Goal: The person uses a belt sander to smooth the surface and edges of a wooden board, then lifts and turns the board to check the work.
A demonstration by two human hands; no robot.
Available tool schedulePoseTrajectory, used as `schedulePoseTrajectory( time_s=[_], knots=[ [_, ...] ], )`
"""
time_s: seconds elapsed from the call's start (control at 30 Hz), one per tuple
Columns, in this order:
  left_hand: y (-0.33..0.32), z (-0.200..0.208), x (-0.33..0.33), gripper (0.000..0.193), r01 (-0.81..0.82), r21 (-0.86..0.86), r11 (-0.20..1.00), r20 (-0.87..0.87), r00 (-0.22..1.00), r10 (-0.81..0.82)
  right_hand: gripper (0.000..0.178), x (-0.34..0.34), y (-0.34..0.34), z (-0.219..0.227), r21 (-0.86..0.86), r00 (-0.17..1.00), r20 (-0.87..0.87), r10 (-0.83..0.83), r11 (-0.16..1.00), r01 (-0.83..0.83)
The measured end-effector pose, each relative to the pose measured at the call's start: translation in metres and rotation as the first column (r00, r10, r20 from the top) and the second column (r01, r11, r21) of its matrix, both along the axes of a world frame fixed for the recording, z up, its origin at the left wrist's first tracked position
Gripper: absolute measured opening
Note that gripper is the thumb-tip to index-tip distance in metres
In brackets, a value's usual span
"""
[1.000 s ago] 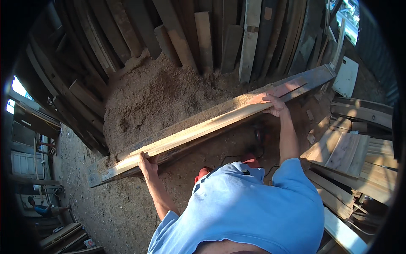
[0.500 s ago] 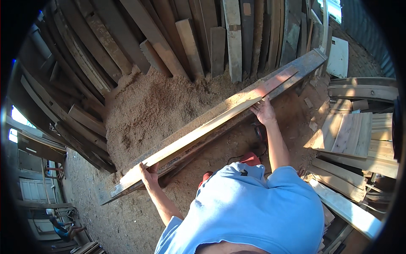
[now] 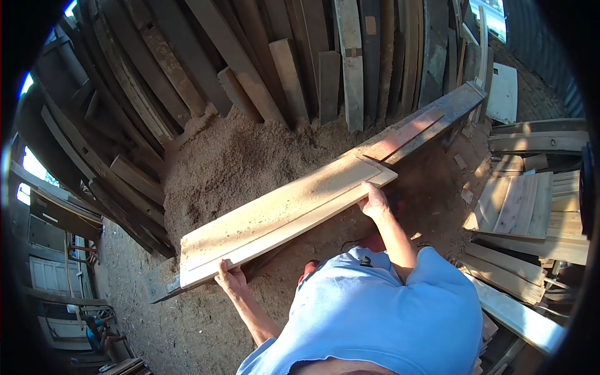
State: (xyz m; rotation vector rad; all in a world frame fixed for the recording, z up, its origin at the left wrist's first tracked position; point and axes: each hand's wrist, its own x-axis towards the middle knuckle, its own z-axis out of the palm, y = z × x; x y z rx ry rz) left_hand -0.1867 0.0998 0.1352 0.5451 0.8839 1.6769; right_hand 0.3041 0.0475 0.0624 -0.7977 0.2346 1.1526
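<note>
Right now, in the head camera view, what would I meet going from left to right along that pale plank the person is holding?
Left hand gripping the near left end → pale plank → right hand at the plank's right end → long dark beam → stack of pale boards.

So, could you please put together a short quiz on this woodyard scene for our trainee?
1. True or false: both hands grip the long pale wooden plank.
2. Which hand holds the plank's end nearer the dark leaning boards: A) left hand B) right hand?
3. Fill in: under the plank lies a heap of ____.

Key: 1 true; 2 B; 3 sawdust.
</note>
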Motion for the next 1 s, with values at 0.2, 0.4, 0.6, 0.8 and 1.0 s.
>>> schedulePoseTrajectory(
  time_s=[0.2, 0.4, 0.6, 0.8, 1.0],
  knots=[
    [0.023, 0.115, 0.073, 0.029, 0.105, 0.345, 0.933, -0.304, 0.953, 0.005, 0.030, -0.023, 0.059, -0.029, -0.200, 0.980, -0.112, -0.165, 0.970, 0.141],
    [0.026, 0.201, 0.163, 0.040, 0.146, 0.524, 0.839, -0.640, 0.718, 0.275, 0.016, -0.011, 0.067, -0.054, 0.281, 0.962, -0.271, 0.031, 0.959, 0.048],
    [0.043, 0.258, 0.212, 0.016, 0.326, 0.592, 0.737, -0.726, 0.613, 0.312, 0.018, 0.002, 0.047, -0.013, -0.023, 0.990, -0.111, 0.084, 0.996, -0.087],
    [0.028, 0.280, 0.229, 0.016, 0.432, 0.628, 0.647, -0.769, 0.468, 0.435, 0.024, 0.005, 0.038, -0.005, -0.084, 0.989, -0.042, 0.140, 0.986, -0.143],
    [0.024, 0.289, 0.238, 0.025, 0.453, 0.552, 0.700, -0.809, 0.494, 0.319, 0.036, 0.015, 0.041, -0.008, -0.150, 0.980, -0.001, 0.197, 0.969, -0.195]
  ],
)
